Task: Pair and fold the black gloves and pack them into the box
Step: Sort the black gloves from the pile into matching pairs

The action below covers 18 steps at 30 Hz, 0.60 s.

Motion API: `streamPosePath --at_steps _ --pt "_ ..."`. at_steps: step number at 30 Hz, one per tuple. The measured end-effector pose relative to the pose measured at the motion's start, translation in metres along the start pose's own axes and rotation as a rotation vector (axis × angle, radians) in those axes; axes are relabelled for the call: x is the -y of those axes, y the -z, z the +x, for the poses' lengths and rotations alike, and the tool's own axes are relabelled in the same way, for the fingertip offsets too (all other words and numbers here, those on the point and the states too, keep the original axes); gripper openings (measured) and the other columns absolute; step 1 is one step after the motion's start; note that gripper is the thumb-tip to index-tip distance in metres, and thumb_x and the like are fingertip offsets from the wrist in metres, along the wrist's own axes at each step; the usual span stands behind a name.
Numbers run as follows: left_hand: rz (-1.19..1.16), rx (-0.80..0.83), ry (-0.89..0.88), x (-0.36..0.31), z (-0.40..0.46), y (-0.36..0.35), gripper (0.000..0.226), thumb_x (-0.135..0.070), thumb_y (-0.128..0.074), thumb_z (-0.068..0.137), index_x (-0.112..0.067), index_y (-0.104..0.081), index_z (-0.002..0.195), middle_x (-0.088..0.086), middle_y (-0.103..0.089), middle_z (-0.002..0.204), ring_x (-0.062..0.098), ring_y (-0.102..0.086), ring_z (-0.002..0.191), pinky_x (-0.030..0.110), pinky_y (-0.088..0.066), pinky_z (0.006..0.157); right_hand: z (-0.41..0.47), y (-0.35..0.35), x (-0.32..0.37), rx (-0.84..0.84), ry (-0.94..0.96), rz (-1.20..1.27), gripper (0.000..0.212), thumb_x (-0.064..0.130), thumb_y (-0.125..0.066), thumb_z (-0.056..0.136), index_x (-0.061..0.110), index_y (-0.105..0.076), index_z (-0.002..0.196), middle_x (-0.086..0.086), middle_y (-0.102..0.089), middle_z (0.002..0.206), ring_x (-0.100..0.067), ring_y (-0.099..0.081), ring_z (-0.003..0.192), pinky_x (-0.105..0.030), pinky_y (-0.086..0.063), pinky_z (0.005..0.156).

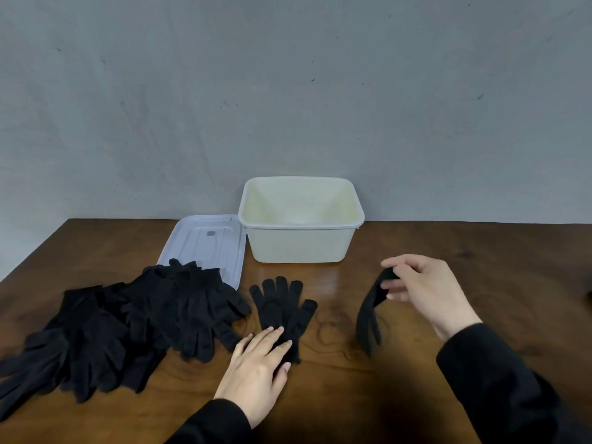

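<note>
the left hand (256,366) lies flat with straight fingers on the cuff end of a single black glove (282,310) spread on the wooden table (416,389), its fingers pointing to the far side; the right hand (423,290) is raised over the table to the right, pinching the cuff of a second black glove (371,315) between thumb and fingertips, so that it hangs down with its fingers close to the tabletop; both arms wear black sleeves (499,386); to the left a loose pile of black gloves (121,328) sprawls across the near left of the table, its far edge lying over the near end of a clear lid (205,241); the lid rests flat just left of the white box (298,241), which stands open at the far middle of the table against a grey wall (288,91); nothing shows inside the box; a small grey patch sits on the lid, too small to read; no writing can be made out anywhere.
</note>
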<state>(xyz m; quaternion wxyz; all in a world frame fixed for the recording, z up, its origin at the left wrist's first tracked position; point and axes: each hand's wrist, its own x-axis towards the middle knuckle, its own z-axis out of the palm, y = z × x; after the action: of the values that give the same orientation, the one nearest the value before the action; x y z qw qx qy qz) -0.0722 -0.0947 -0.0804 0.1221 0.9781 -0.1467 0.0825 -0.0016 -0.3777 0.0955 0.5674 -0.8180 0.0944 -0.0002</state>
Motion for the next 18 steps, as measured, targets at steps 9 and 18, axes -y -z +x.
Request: streamPosePath --at_steps 9,18 --pt "-0.004 -0.012 -0.005 0.000 -0.001 0.000 0.041 -0.046 -0.043 0.093 -0.032 -0.064 0.126 -0.010 -0.052 0.142 0.007 -0.038 0.136 0.031 -0.018 0.112 0.022 -0.002 -0.004 -0.267 0.418 -0.535 0.011 0.026 -0.068 0.092 0.024 -0.073 0.102 0.008 -0.059 0.101 -0.014 -0.054 0.100 -0.032 -0.050 0.081" --pt "-0.002 -0.019 -0.011 0.001 -0.001 -0.001 0.041 -0.045 -0.045 0.094 -0.032 -0.063 0.128 -0.010 -0.050 0.144 0.007 -0.036 0.137 0.031 -0.018 0.112 -0.032 -0.033 -0.120 0.001 0.489 -0.856 0.029 0.026 -0.081 0.075 0.037 -0.055 0.079 0.009 -0.055 0.136 -0.018 -0.043 0.138 -0.046 -0.021 0.116"
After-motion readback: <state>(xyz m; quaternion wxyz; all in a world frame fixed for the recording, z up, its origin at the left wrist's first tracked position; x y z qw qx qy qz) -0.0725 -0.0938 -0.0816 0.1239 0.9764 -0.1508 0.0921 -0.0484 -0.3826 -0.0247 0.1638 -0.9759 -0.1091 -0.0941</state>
